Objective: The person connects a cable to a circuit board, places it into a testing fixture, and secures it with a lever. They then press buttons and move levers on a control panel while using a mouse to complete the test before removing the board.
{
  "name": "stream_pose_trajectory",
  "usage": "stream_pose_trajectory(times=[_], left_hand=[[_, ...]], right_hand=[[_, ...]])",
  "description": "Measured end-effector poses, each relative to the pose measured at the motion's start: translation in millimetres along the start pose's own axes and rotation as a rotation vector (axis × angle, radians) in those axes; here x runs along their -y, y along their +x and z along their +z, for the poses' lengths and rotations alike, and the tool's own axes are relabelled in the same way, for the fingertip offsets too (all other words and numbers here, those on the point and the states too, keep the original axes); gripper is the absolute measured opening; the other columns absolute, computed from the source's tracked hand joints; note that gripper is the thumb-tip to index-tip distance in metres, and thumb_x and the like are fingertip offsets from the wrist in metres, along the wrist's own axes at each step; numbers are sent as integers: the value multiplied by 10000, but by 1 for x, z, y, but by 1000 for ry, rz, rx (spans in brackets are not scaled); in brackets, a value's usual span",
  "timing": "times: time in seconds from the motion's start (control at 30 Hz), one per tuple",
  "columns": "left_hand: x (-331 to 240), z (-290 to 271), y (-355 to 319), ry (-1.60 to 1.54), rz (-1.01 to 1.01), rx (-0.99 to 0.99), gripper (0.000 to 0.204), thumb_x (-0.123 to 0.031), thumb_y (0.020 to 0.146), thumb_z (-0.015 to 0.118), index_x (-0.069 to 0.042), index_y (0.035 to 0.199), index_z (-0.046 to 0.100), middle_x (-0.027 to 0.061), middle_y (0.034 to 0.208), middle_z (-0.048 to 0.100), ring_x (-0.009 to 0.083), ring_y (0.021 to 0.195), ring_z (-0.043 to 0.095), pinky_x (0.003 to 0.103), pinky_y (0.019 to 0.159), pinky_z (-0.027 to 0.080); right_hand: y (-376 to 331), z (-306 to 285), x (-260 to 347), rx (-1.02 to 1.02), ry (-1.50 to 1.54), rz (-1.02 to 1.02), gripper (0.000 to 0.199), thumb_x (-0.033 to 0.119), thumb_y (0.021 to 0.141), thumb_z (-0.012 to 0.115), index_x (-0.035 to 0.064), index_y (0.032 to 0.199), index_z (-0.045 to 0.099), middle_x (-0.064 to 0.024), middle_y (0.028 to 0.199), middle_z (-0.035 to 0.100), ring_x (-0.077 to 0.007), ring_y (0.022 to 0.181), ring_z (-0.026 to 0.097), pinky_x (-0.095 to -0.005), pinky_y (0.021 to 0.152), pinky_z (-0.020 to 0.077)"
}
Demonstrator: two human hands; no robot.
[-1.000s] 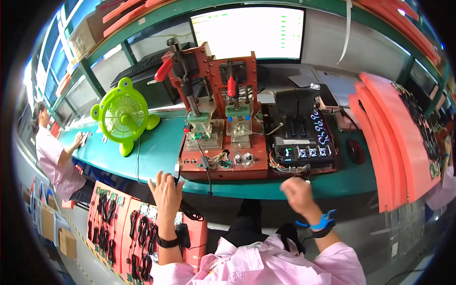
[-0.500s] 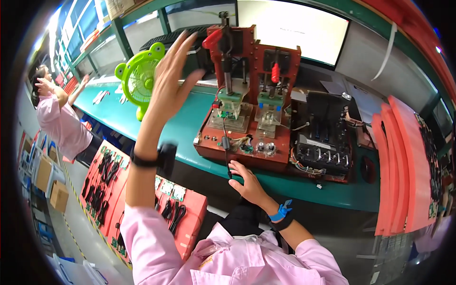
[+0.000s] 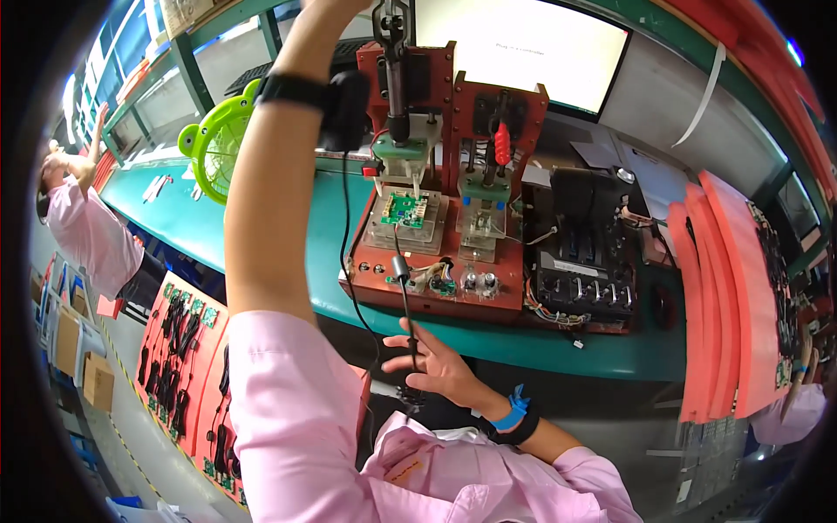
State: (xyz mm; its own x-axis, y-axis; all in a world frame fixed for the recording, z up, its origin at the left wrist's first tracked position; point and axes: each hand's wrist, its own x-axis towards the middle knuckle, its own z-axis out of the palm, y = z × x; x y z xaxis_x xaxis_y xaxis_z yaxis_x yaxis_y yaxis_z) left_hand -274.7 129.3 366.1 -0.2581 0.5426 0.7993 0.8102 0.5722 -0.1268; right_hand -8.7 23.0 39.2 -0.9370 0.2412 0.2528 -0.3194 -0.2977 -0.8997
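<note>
My left hand (image 3: 336,7) is raised at the top edge, beside the upright press's dark lever (image 3: 391,26); its fingers are out of view. A black strap with a small box (image 3: 344,109) is on that wrist, and a thin cord hangs below it. Under the press's raised head (image 3: 405,152), a green circuit board (image 3: 405,209) sits in a clear fixture (image 3: 427,235). A black cable (image 3: 401,268) with a thick grey sleeve runs from the board toward me. My right hand (image 3: 440,366), fingers apart, is at this cable, which passes across the fingers.
A second press with a red handle (image 3: 501,144) stands to the right, beside a black device (image 3: 584,279). Behind is a lit monitor (image 3: 523,52). Pink foam sheets (image 3: 724,305) stand at right; a foam tray (image 3: 187,383) holds cables at left. A co-worker (image 3: 87,227) stands far left.
My left arm has gone up and forward, taking the hand almost out of view. The press head is higher above the board. My right hand has moved slightly down toward me.
</note>
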Motion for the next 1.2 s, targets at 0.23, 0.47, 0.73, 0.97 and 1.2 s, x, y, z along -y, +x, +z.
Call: stream_pose_trajectory(times=[0.23, 0.47, 0.73, 0.97, 1.2], left_hand=[[52, 68, -169, -671, 320, 1063, 296, -206, 794, 580, -44, 1042, 595, 135, 920, 632, 228, 773, 620, 345, 669, 503], [27, 111, -230, -1225, 338, 779, 426, -150, 751, 630, -74, 1156, 521, 120, 1195, 514, 235, 1107, 471, 346, 961, 322], [21, 123, -224, -1231, 348, 683, 330, -134, 689, 661, -39, 999, 599, 107, 1117, 559, 242, 1051, 505, 335, 934, 336], [55, 94, -244, -1121, 201, 404, 308, -132, 608, 695, 4, 865, 594, 138, 1066, 567, 249, 1009, 518, 349, 890, 381], [87, -7, -301, -657, 191, -254, 304, 11, 608, 653, -23, 902, 587, 161, 1107, 553, 291, 1011, 523, 354, 860, 408]], right_hand=[[19, -1, 55, -13, 205, 70, 670, 182, 893, 452, 220, 1389, 4, -174, 1252, 418, -301, 871, 613, -285, 579, 535], [19, 10, 38, -44, 324, -13, 636, 268, 907, 425, 227, 1385, 8, -184, 1278, 384, -295, 876, 611, -263, 499, 541], [5, 10, 4, -58, 302, 61, 578, 243, 922, 393, 230, 1387, 50, -172, 1269, 392, -275, 921, 597, -259, 530, 546], [-7, -3, 19, 5, 296, 144, 617, 305, 906, 426, 207, 1389, 55, -166, 1247, 407, -244, 904, 601, -251, 526, 541], [-58, -32, -27, 200, -31, 486, 664, 298, 783, 618, 53, 1313, 302, -143, 960, 576, -228, 754, 615, -276, 581, 485]])
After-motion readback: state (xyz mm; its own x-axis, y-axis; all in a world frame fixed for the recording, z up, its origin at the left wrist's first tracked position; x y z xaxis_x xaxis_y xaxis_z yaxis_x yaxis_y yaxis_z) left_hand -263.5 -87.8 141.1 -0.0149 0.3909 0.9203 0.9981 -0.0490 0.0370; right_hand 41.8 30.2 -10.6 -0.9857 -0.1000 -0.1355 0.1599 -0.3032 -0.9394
